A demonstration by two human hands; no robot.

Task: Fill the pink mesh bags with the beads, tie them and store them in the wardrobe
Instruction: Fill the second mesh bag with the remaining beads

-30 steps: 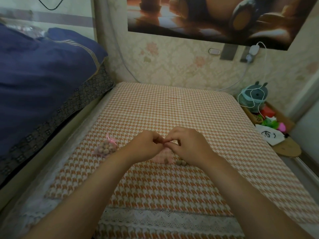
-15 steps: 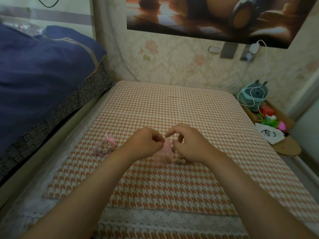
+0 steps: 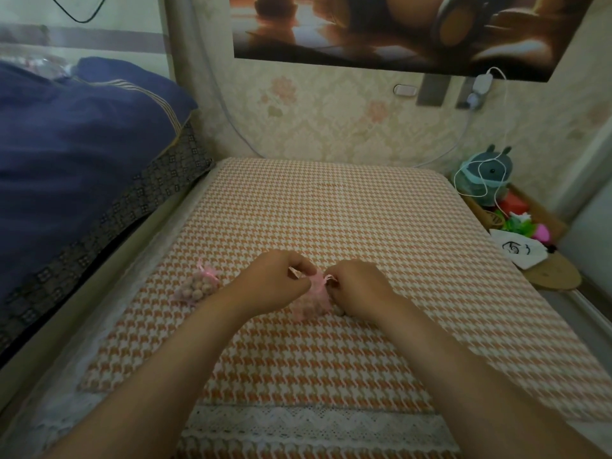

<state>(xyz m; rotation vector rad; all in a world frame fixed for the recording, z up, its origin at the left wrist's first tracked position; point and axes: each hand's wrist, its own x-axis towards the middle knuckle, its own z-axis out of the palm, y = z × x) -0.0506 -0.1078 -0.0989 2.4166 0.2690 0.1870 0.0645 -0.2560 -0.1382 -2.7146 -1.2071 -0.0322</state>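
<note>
Head view: I see a counter (image 3: pixel 331 210) covered in orange houndstooth cloth. Near its middle sits a pink mesh bag (image 3: pixel 314 293), seemingly filled with beads. The left hand (image 3: pixel 275 283) is just left of this bag and the right hand (image 3: pixel 361 286) just right of it. Both have curled fingers, each pinching one end of the drawstring (image 3: pixel 329 277). A second bag (image 3: pixel 198 288), filled and tied, lies farther left. A few loose beads (image 3: pixel 341 313) peek out just right of the bag, under the right hand. I judge tying is in hand. Next, the ends need pulling apart to cinch the neck, then knotting.
</note>
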